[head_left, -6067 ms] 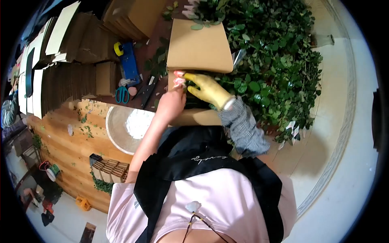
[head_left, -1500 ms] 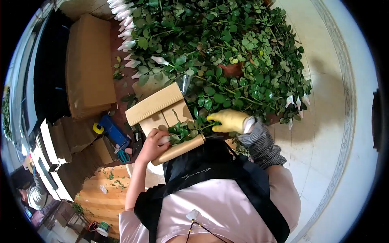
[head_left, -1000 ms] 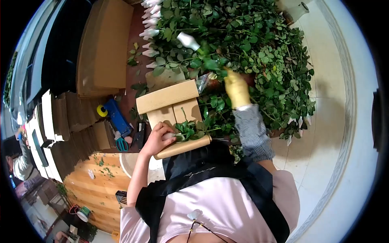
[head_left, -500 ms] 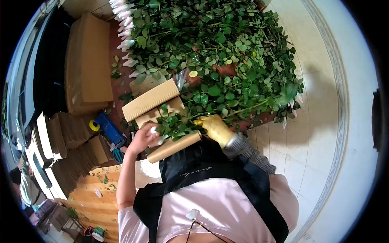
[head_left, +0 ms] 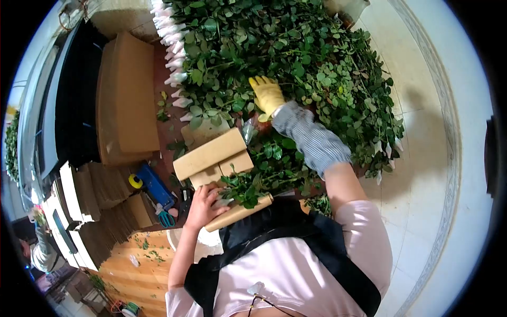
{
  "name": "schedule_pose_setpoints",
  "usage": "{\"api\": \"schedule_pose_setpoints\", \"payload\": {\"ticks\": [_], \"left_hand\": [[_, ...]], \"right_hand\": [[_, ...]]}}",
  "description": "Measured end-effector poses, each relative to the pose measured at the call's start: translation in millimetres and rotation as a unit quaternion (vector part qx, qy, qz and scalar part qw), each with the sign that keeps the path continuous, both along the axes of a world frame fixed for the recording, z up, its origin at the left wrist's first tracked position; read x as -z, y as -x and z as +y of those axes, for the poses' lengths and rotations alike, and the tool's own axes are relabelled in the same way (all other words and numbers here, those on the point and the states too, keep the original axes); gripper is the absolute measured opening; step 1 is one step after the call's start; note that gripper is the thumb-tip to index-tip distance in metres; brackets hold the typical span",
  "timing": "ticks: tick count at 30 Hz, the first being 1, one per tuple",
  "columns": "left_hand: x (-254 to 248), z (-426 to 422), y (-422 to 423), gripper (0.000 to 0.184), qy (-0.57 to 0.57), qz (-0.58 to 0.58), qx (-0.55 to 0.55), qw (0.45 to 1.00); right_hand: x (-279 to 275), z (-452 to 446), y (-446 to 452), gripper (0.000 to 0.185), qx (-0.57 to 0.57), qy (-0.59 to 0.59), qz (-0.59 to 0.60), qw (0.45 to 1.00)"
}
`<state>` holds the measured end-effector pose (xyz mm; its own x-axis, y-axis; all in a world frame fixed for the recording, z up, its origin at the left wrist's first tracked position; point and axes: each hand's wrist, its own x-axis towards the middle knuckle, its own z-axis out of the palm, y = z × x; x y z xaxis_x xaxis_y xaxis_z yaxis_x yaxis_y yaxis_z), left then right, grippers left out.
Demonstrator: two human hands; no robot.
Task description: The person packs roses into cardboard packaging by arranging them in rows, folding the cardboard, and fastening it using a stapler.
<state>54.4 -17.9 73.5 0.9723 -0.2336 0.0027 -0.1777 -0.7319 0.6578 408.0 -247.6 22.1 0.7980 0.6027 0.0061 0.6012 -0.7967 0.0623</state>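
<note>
Grip splayed and unladen, the right hand [head_left: 268,96] is lying over crosswise roses [head_left: 280,50] (the left hand's [head_left: 203,208] hold remaining unclear).

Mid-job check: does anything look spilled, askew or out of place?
Two things. A few pale flower heads stick out at the lower right of the leafy pile, opposite the main row of heads on its left. Leaf scraps and a whitish bit litter the wooden floor, looking like dropped waste.

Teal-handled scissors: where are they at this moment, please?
In the head view, the scissors lie left of the left hand, just below the blue object.
</note>
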Motion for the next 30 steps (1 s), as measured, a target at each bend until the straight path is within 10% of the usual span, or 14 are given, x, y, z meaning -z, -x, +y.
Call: {"api": "schedule_pose_setpoints", "payload": {"ticks": [8, 10, 17, 21, 26, 30], "left_hand": [[6.4, -5.4, 0.4, 0.06, -0.014, 0.019, -0.041, 0.999], [4.8, -6.5, -1.3, 0.06, -0.017, 0.011, -0.033, 0.999], [4.5, -8.8, 1.0, 0.061, -0.002, -0.003, -0.058, 0.998], [5.6, -8.5, 5.0, 0.063, 0.002, -0.009, -0.053, 0.999], [8.6, -7.7, 3.0, 0.063, -0.002, -0.008, -0.052, 0.999], [10.2, -8.7, 3.4, 0.059, 0.003, -0.003, -0.062, 0.998]], "right_hand": [[82.0, 34.3, -118.4, 0.022, -0.054, -0.108, -0.055, 0.991], [26.8, 38.0, -97.0, 0.017, -0.069, 0.006, 0.028, 0.997], [12.8, 32.3, -8.8, 0.02, 0.015, 0.154, 0.109, 0.982], [17.4, 16.2, 6.7, 0.05, 0.011, 0.128, -0.037, 0.991], [65.5, 13.7, -38.0, 0.038, 0.002, -0.006, -0.124, 0.992], [37.7, 34.4, -81.0, 0.029, 0.043, 0.054, 0.076, 0.995]]}}
